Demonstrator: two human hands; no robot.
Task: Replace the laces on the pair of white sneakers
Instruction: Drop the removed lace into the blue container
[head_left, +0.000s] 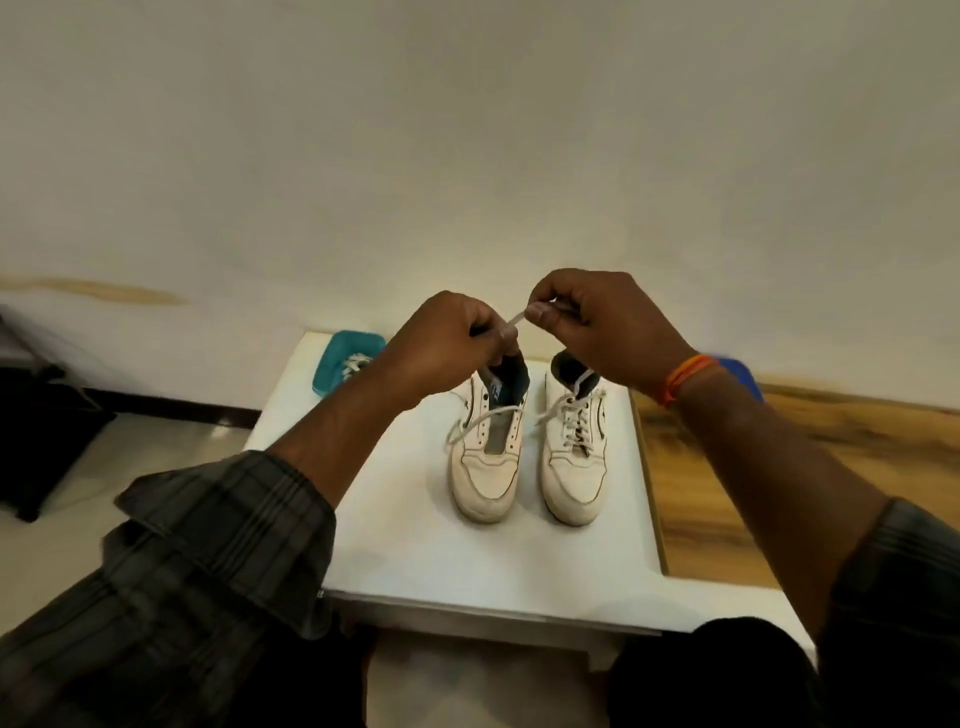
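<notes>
both hands raised above the sneakers, pinching one white lace (515, 323) between them. left hand (447, 343) fingers curled closed on the lace, which runs down from it and drapes loose across the left sneaker (485, 457). right hand (597, 322) thumb and forefinger pinched tight on the lace tip, other fingers curled in. orange band (685, 376) on the right wrist. left sneaker mostly unlaced, eyelets bare, tongue up. right sneaker (574, 457) laced through, just beside the left one, toes toward the camera. both sit on a white table (415, 545). teal tray (340, 364) at the table's far left corner with more white laces in it, partly hidden by the left wrist.
</notes>
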